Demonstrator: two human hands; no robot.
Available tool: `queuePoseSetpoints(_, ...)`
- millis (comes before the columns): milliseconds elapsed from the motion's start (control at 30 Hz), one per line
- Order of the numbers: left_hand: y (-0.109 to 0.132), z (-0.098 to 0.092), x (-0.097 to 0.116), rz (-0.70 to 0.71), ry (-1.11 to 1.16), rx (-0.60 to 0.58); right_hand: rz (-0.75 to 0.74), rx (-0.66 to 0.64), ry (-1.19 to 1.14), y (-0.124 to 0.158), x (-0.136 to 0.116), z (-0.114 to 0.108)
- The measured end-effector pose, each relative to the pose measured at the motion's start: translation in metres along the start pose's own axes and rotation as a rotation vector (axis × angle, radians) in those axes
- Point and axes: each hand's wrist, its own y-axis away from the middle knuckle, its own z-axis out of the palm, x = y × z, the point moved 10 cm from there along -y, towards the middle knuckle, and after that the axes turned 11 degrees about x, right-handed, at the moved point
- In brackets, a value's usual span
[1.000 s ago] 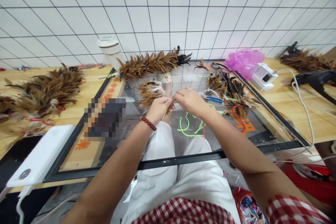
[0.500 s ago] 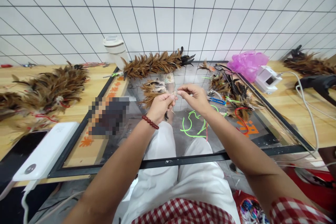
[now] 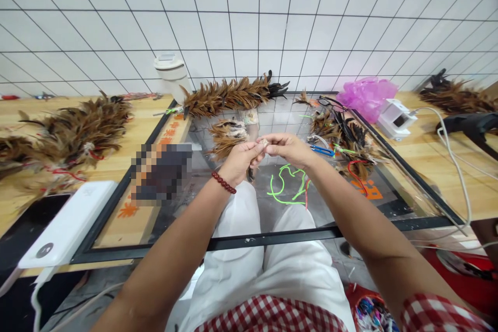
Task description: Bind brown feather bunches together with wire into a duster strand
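My left hand point(image 3: 241, 159), a red bead bracelet point(image 3: 223, 182) at its wrist, is closed over the glass-topped frame in a pinch. A dark feather tip point(image 3: 251, 174) sticks out below its fingers. My right hand point(image 3: 288, 149) meets it, thumb and forefinger pressed together on the pale, downy feather base point(image 3: 264, 143). How many feathers lie between the fingers is hidden. Just left of and behind my hands lies a loose bunch of brown feathers point(image 3: 225, 138), pale ends to the right. A long feather duster point(image 3: 229, 96) lies across the back.
Green cords point(image 3: 286, 198) lie on the glass right of my hands. Blue-handled snips point(image 3: 322, 151) and a dark feather heap point(image 3: 346, 132) are farther right, near a pink plastic bag point(image 3: 368, 97). A white canister point(image 3: 171, 77) stands back left; a white power bank point(image 3: 70, 223) is front left.
My right hand has moved slightly left and closed in on my left fingertips, its fingers now bunched at the feather base. The left hand and the things around have barely moved.
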Motion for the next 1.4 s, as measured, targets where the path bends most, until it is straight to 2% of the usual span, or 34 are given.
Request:
queuePoseSetpoints(33, 0.002, 0.004, -0.002, -0.011, 0.009, -0.022, 0.011, -0.016, -0.007, 0.001, 0.001, 0.001)
queuePoseSetpoints(100, 0.005, 0.012, -0.007, -0.026, 0.030, -0.050, 0.002, 0.032, -0.012, 0.000, 0.001, -0.004)
queuePoseSetpoints(233, 0.008, 0.019, -0.017, -0.040, 0.022, -0.023, -0.039, 0.278, -0.052, -0.007, -0.001, -0.033)
queuePoseSetpoints(300, 0.005, 0.011, -0.019, -0.032, 0.003, 0.063, -0.061, 0.466, -0.116, -0.008, -0.001, -0.058)
queuePoseSetpoints(400, -0.002, -0.019, -0.008, 0.069, 0.004, 0.289, -0.084, 0.700, -0.165, -0.005, 0.003, -0.092)
queuePoseSetpoints(467, -0.004, -0.037, 0.001, 0.137, 0.032, 0.397, -0.103, 0.798, -0.165, -0.001, 0.005, -0.109)
queuePoseSetpoints(533, -0.007, -0.043, 0.005, 0.156, 0.057, 0.404, -0.124, 0.837, -0.153, 0.001, 0.006, -0.117)
queuePoseSetpoints(633, -0.005, -0.042, 0.019, 0.273, 0.002, 0.395, -0.149, 0.754, -0.062, -0.002, 0.003, -0.106)
queuePoseSetpoints(733, 0.010, -0.035, 0.047, 0.556, -0.191, 0.418, -0.189, 0.539, 0.092, -0.006, -0.007, -0.070)
queuePoseSetpoints(800, 0.016, -0.022, 0.054, 0.639, -0.305, 0.346, -0.257, 0.427, 0.172, -0.004, -0.018, -0.045)
queuePoseSetpoints(900, 0.012, -0.005, 0.043, 0.554, -0.336, 0.165, -0.310, 0.370, 0.208, 0.003, -0.030, -0.023)
queuePoseSetpoints(1000, 0.005, 0.002, 0.025, 0.385, -0.241, 0.046, -0.278, 0.406, 0.186, 0.006, -0.028, -0.019)
queuePoseSetpoints(1100, 0.000, -0.001, 0.012, 0.249, -0.180, 0.061, -0.290, 0.457, 0.212, 0.007, -0.026, -0.020)
queuePoseSetpoints(1200, -0.001, -0.004, 0.007, 0.203, -0.178, 0.097, -0.280, 0.424, 0.297, 0.004, -0.025, -0.020)
queuePoseSetpoints(1300, -0.001, -0.010, 0.008, 0.200, -0.142, 0.177, -0.247, 0.255, 0.447, 0.002, -0.031, -0.016)
queuePoseSetpoints(1400, -0.002, -0.018, 0.011, 0.192, -0.067, 0.259, -0.161, -0.067, 0.634, 0.009, -0.032, -0.007)
